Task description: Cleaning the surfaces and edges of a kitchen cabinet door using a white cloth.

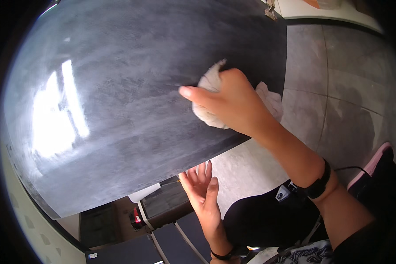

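A large dark grey, marbled panel (pixel 135 109) fills the left and middle of the view, with a bright window reflection at its left. My right hand (pixel 231 102) presses a crumpled whitish cloth (pixel 206 114) against it, near its right end. Part of the cloth (pixel 271 100) shows beyond the wrist. My left hand (pixel 201 188) is below the panel's lower edge, fingers apart and nothing seen in it. Its fingertips come close to that edge; I cannot tell whether they touch it.
A metal hinge (pixel 270 11) sits at the panel's upper right corner. Grey floor tiles (pixel 346 79) lie to the right, near a pink-edged shoe (pixel 371 163). Below are dark blue drawer fronts (pixel 178 241), a white piece (pixel 145 193) and a red-and-black object (pixel 137 217).
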`<action>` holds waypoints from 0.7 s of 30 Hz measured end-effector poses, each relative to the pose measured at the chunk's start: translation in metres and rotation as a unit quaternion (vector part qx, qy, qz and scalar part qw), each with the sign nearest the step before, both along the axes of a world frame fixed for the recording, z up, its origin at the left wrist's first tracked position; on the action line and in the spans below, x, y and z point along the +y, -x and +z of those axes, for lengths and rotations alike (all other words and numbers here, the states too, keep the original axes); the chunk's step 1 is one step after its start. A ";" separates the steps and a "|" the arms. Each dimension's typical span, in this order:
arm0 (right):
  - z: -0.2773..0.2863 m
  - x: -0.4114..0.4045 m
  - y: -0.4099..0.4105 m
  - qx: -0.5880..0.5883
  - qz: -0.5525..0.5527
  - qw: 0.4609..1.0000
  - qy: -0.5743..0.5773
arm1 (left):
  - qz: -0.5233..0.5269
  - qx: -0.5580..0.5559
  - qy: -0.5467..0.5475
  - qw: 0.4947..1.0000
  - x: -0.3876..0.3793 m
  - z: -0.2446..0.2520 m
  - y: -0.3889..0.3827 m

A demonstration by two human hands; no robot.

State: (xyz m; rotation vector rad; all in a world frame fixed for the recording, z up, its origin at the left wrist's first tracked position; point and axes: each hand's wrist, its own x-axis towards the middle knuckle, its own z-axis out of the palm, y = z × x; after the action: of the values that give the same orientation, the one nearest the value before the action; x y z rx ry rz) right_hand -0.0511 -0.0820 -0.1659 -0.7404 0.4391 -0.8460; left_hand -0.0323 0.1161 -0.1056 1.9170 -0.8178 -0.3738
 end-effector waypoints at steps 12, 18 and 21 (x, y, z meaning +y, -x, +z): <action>-0.011 0.002 -0.007 -0.022 -0.031 0.999 0.012 | -0.007 -0.010 -0.009 1.000 -0.001 0.001 -0.003; -0.009 0.002 -0.010 -0.062 0.002 0.998 -0.022 | 0.011 -0.003 0.009 1.000 0.000 0.000 -0.002; -0.001 -0.004 -0.001 -0.016 -0.012 1.000 0.009 | -0.001 -0.002 0.004 1.000 0.000 0.000 -0.003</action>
State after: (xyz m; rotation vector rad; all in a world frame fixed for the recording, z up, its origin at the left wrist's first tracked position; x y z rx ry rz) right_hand -0.0502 -0.0856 -0.1670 -0.7385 0.4136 -0.8832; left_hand -0.0291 0.1162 -0.1055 1.9106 -0.8240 -0.3676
